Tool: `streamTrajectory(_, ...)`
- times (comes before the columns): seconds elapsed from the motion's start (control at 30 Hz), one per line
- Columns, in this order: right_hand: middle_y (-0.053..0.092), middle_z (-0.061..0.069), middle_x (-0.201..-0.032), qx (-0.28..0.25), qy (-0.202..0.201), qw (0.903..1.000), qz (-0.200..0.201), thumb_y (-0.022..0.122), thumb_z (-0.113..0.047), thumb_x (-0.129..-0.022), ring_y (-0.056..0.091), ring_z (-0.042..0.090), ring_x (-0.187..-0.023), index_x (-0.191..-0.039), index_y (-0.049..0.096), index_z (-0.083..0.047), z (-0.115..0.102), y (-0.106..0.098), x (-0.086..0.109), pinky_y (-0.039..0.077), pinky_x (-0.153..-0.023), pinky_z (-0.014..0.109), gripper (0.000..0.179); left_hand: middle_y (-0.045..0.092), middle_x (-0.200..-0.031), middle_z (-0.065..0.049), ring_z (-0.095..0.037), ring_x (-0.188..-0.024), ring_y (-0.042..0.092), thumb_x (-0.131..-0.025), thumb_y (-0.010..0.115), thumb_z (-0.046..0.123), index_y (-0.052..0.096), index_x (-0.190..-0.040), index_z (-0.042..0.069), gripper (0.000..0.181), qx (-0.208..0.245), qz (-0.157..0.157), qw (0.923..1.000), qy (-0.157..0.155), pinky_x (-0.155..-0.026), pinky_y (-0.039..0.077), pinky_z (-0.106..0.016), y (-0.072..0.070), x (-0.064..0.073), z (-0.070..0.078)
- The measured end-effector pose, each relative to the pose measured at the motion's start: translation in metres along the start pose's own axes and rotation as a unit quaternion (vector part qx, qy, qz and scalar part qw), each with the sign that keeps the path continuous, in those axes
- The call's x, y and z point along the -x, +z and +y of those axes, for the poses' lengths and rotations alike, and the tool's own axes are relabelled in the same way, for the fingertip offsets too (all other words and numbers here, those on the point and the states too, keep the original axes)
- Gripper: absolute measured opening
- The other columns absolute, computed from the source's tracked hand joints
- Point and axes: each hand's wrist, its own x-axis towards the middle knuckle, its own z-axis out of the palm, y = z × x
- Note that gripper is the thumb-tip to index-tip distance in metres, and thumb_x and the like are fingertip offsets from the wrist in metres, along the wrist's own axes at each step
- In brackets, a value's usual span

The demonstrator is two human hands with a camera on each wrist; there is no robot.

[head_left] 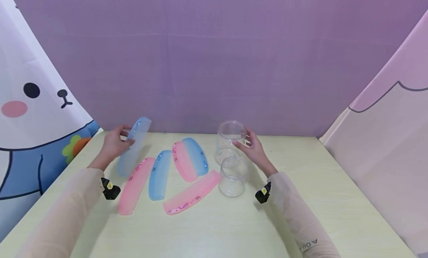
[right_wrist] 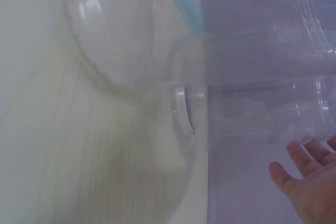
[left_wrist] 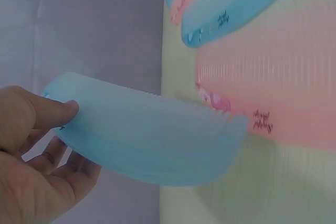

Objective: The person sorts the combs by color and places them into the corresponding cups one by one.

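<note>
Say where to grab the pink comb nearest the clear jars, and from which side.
Probably mid-length on its curved, printed edge, coming from the near side. The pink comb lies flat with that edge facing the near side across open tabletop; its right end sits close to the nearer clear jar, its left end near a blue comb.

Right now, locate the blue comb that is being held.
In the head view, the blue comb is on the left side, pinched in the left hand, beside the leftmost pink comb.
</note>
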Motion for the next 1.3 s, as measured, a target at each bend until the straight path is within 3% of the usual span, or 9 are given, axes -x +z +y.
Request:
streamTrajectory(0.47, 0.027, 0.025, -0.144, -0.006, -0.004, 1.0, -0.003, 0.062, -0.016, -0.086, 0.03, 0.042, -0.131, -0.143, 0.019, -0.001, 0.003, 0.0, -0.002, 0.025, -0.107, 0.056, 0.073, 0.047, -0.118, -0.028, -0.042, -0.101, 0.053, -0.086, 0.058, 0.003, 0.037, -0.129, -0.002, 0.048, 0.069, 0.055, 0.996, 0.014, -0.084, 0.048, -0.053, 0.024, -0.005, 0.02)
streamTrajectory(0.73, 0.027, 0.023, -0.145, -0.002, -0.003, 1.0, -0.002, 0.064, -0.018, -0.085, 0.031, 0.04, -0.131, -0.143, 0.02, -0.002, 0.004, 0.0, -0.002, 0.025, -0.107, 0.056, 0.073, 0.05, -0.114, -0.026, -0.042, -0.092, 0.06, -0.086, 0.058, 0.002, 0.037, -0.126, -0.001, 0.045, 0.108, 0.061, 0.9917, 0.034, -0.077, 0.052, -0.052, 0.045, -0.006, 0.038)
streamTrajectory(1.07, 0.028, 0.023, -0.144, 0.005, -0.001, 1.0, -0.001, 0.064, -0.019, -0.085, 0.032, 0.04, -0.131, -0.143, 0.021, -0.002, 0.004, 0.0, -0.001, 0.026, -0.107, 0.055, 0.074, 0.05, -0.116, -0.024, -0.041, -0.096, 0.06, -0.086, 0.059, 0.004, 0.036, -0.126, 0.003, 0.046, 0.155, 0.049, 0.9862, 0.033, -0.082, 0.051, -0.049, 0.069, -0.008, 0.059)
streamTrajectory(1.3, 0.027, 0.022, -0.145, -0.002, 0.0, 1.0, -0.002, 0.064, -0.02, -0.085, 0.031, 0.039, -0.132, -0.143, 0.019, -0.003, 0.01, 0.0, -0.004, 0.026, -0.107, 0.055, 0.075, 0.051, -0.115, -0.023, -0.038, -0.095, 0.059, -0.084, 0.06, 0.001, 0.036, -0.125, 0.001, 0.047, 0.195, 0.052, 0.9775, 0.062, -0.081, 0.052, -0.047, 0.08, -0.008, 0.077)
